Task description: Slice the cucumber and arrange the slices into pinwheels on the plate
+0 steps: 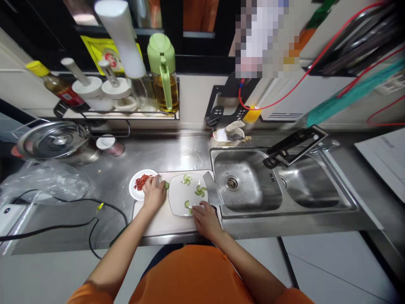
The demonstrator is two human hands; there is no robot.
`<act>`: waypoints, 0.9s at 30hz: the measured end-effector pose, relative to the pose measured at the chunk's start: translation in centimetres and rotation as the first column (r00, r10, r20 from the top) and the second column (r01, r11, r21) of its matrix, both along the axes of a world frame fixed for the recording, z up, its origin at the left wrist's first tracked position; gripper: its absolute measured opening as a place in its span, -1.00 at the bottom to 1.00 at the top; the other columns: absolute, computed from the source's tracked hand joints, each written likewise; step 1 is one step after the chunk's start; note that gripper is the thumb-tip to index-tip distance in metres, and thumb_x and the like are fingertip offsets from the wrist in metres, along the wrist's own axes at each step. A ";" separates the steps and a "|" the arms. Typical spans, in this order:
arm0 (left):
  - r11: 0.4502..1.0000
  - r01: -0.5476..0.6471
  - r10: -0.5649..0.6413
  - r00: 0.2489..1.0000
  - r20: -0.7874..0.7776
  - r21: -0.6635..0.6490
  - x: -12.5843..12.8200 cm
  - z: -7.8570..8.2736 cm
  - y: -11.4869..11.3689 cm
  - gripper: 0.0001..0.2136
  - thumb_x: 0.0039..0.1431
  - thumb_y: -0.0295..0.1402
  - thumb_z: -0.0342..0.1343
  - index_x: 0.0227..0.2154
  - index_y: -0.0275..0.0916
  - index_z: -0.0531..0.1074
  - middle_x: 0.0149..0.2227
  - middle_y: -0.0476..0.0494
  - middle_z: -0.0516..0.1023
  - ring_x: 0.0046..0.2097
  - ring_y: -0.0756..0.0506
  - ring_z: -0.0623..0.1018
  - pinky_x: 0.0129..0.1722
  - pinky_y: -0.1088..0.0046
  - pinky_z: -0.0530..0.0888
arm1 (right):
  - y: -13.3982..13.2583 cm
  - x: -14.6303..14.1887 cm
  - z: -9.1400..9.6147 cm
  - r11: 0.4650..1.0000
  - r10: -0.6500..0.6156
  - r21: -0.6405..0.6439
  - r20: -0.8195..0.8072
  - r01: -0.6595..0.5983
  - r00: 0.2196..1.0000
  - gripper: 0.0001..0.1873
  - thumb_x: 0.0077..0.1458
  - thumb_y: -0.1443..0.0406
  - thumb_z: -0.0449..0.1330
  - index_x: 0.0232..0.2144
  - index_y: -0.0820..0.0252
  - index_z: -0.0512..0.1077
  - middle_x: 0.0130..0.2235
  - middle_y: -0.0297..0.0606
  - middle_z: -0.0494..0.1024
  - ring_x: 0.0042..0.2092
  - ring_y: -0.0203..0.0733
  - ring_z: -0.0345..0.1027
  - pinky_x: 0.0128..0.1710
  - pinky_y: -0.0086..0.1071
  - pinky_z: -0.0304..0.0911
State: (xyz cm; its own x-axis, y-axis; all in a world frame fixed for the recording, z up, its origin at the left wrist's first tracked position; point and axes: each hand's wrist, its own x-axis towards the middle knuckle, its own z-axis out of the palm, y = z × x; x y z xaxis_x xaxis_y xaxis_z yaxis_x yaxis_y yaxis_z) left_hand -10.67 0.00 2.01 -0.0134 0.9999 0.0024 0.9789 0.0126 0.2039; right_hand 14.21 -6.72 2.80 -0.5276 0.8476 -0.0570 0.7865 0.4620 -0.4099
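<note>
A white squarish plate (177, 192) rests on a pale cutting board (155, 226). Thin green cucumber slices (200, 191) lie on it in small pinwheel groups. At the plate's lower edge, my right hand (207, 219) pinches a slice in the lowest group with its fingertips. My left hand (154, 195) is over the board left of the plate, fingers curled, with green cucumber pieces (166, 185) showing at the fingertips. Beside it, partly covered by that hand, a round white plate (134, 193) carries chopped red bits (142, 181). A cleaver blade (213, 188) lies at the plate's right.
The double sink (247, 181) with a black faucet (287, 150) is to the right. Behind stands a rack with an oil bottle (163, 84) and seasoning jars. A lidded pot (60, 141), a small jar (110, 145), a plastic bag (44, 181) and black cables occupy the left.
</note>
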 end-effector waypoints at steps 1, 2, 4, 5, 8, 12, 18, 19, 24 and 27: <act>1.000 0.008 -0.008 1.000 -0.026 -0.025 0.0 0.0 0.4 -0.73 0.14 -0.38 -0.02 -0.14 -0.17 0.49 0.18 -0.26 0.21 0.14 -0.36 0.12 -0.02 0.01 0.19 | 0.0 -0.1 0.0 1.000 -0.001 0.004 -0.002 0.001 1.000 -0.69 0.15 0.35 0.01 -0.08 0.14 0.42 -0.03 -0.20 0.47 0.08 0.01 0.07 -0.06 -0.16 0.09; 0.999 0.015 -0.017 0.999 -0.046 -0.044 0.0 0.0 0.7 -0.74 0.14 -0.39 -0.03 -0.17 -0.18 0.50 0.19 -0.26 0.20 0.14 -0.36 0.11 -0.02 0.01 0.19 | 0.0 -0.1 0.1 1.000 0.000 0.008 -0.005 0.000 1.000 -0.69 0.15 0.35 0.02 -0.08 0.13 0.42 -0.03 -0.20 0.47 0.08 0.01 0.07 -0.06 -0.16 0.10; 0.998 0.023 -0.027 0.997 -0.073 -0.062 0.2 -0.1 1.0 -0.74 0.15 -0.40 -0.05 -0.21 -0.21 0.52 0.20 -0.27 0.18 0.14 -0.36 0.11 -0.03 0.02 0.19 | 0.0 -0.1 0.1 1.000 -0.001 0.012 -0.012 0.001 1.000 -0.69 0.15 0.34 0.01 -0.08 0.13 0.42 -0.03 -0.18 0.47 0.08 0.01 0.07 -0.07 -0.16 0.10; 0.998 0.023 -0.028 0.996 -0.079 -0.064 0.2 -0.2 1.0 -0.74 0.16 -0.39 -0.06 -0.22 -0.22 0.53 0.20 -0.27 0.18 0.14 -0.36 0.11 -0.03 0.02 0.20 | 0.0 -0.1 0.2 1.000 -0.002 0.013 -0.017 0.003 1.000 -0.69 0.15 0.34 0.01 -0.08 0.13 0.43 -0.03 -0.18 0.47 0.08 0.01 0.07 -0.06 -0.16 0.10; 0.998 0.003 -0.009 0.997 -0.082 -0.066 0.3 -0.3 1.1 -0.73 0.17 -0.36 -0.07 -0.24 -0.22 0.54 0.18 -0.27 0.20 0.14 -0.37 0.11 -0.04 0.02 0.20 | -0.1 -0.1 0.2 1.000 -0.013 0.004 -0.029 0.013 0.999 -0.69 0.16 0.34 0.00 -0.08 0.14 0.43 -0.03 -0.18 0.47 0.08 0.02 0.07 -0.05 -0.15 0.09; 0.995 -0.036 0.030 0.997 -0.067 -0.090 0.2 -0.2 1.3 -0.73 0.15 -0.34 -0.05 -0.21 -0.22 0.54 0.15 -0.29 0.24 0.13 -0.37 0.11 -0.05 0.03 0.21 | -0.2 -0.1 0.1 1.000 -0.022 -0.012 -0.027 0.022 0.999 -0.68 0.15 0.35 0.00 -0.07 0.14 0.42 -0.03 -0.19 0.47 0.07 0.04 0.07 -0.06 -0.15 0.09; 0.993 -0.035 0.030 0.999 -0.045 -0.117 0.1 -0.2 1.7 -0.73 0.13 -0.36 -0.05 -0.22 -0.20 0.54 0.16 -0.27 0.23 0.12 -0.37 0.12 -0.06 0.02 0.21 | 0.0 -0.3 0.3 1.000 -0.021 -0.019 -0.033 0.021 0.999 -0.69 0.16 0.34 0.00 -0.09 0.14 0.43 -0.04 -0.17 0.47 0.08 0.03 0.06 -0.05 -0.15 0.08; 0.992 -0.035 0.031 0.999 -0.039 -0.118 0.0 -0.2 1.7 -0.73 0.13 -0.35 -0.05 -0.22 -0.20 0.54 0.15 -0.28 0.24 0.11 -0.37 0.12 -0.07 0.03 0.21 | 0.0 -0.3 0.3 1.000 -0.022 -0.021 -0.033 0.021 0.999 -0.69 0.16 0.33 0.00 -0.09 0.14 0.43 -0.04 -0.17 0.47 0.08 0.03 0.06 -0.05 -0.15 0.08; 0.994 -0.041 0.041 0.999 -0.003 -0.100 -0.2 0.0 1.8 -0.73 0.13 -0.31 -0.03 -0.21 -0.21 0.53 0.11 -0.29 0.28 0.09 -0.36 0.14 -0.08 0.05 0.20 | 0.1 -0.2 0.4 0.999 -0.020 -0.028 -0.024 0.019 1.000 -0.69 0.16 0.33 0.01 -0.09 0.13 0.43 -0.05 -0.16 0.46 0.08 0.01 0.06 -0.06 -0.17 0.08; 0.996 -0.045 0.047 0.998 0.028 -0.073 -0.3 -0.1 1.7 -0.75 0.13 -0.31 -0.02 -0.24 -0.21 0.53 0.08 -0.27 0.31 0.08 -0.35 0.15 -0.09 0.07 0.19 | 0.1 -0.3 0.6 0.999 -0.029 -0.034 -0.021 0.028 0.999 -0.70 0.16 0.33 0.00 -0.10 0.12 0.43 -0.06 -0.16 0.47 0.08 0.00 0.06 -0.08 -0.18 0.08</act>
State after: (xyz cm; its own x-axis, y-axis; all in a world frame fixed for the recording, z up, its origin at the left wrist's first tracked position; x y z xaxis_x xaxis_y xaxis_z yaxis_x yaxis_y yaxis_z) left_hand -11.00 1.68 1.87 -0.0587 0.9958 -0.0706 0.9703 0.0735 0.2303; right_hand 13.94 -6.58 3.37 -0.5045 0.8602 -0.0747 0.7902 0.4252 -0.4413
